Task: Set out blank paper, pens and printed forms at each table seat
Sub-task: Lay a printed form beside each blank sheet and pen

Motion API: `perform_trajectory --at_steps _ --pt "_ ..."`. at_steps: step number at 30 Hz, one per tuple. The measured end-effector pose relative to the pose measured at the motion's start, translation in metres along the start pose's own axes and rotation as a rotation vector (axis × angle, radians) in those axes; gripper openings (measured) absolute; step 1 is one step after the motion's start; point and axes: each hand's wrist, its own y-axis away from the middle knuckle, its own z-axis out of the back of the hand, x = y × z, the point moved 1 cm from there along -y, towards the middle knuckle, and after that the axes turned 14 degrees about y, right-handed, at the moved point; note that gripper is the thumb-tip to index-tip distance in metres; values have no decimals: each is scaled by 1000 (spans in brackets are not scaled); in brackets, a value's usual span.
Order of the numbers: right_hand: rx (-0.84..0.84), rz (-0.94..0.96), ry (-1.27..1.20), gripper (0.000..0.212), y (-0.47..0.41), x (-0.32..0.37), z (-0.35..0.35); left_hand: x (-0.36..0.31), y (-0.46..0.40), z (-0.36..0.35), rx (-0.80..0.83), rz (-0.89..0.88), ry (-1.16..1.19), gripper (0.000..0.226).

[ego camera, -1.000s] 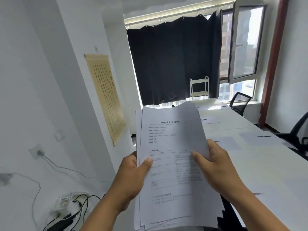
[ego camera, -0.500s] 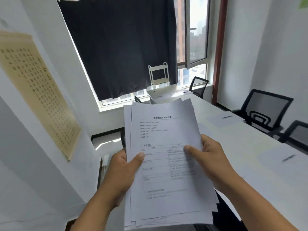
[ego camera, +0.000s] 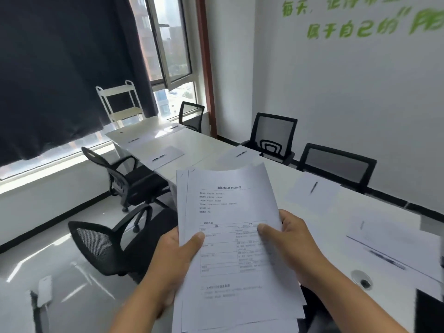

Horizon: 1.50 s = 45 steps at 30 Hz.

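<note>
Several printed forms [ego camera: 230, 227] in a stack, centre-low in frame, long axis running bottom to top, heading at top. Left hand [ego camera: 179, 258] & right hand [ego camera: 292, 246] pinch its side edges, thumbs on top. White table [ego camera: 206, 143] w/ sheets & pens beyond, right.

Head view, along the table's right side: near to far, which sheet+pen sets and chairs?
Blurred sheet with pen → sheet with pen → wide-backed black chair → sheet with pen → black mesh chair → far chair by the window.
</note>
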Motion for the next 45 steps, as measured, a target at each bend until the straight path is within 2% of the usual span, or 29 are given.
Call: perform_trajectory --at_steps 5,9,15,24,28,33,43,45 --pt "-89 -66 -33 14 -27 -30 23 15 -57 -33 101 66 -72 18" --pt "-32 -140 -21 21 -54 -55 21 32 -93 -42 95 133 -104 18" --pt "-50 -243 -32 27 -97 -83 18 50 -154 -53 111 190 -173 17" --pt "-348 -417 -21 5 -152 -128 42 82 -258 -105 309 352 -217 24" --pt "-494 -513 -81 22 -162 -150 47 108 -300 -128 406 410 -226 26" --pt "-644 -625 -88 24 -174 -191 55 144 -340 -155 525 507 -217 29" --pt "-738 -669 -113 24 -184 -236 57 178 -378 -179 587 554 -262 28" --pt "-731 -677 -125 17 -184 -244 58 184 -381 -181 587 566 -273 28"
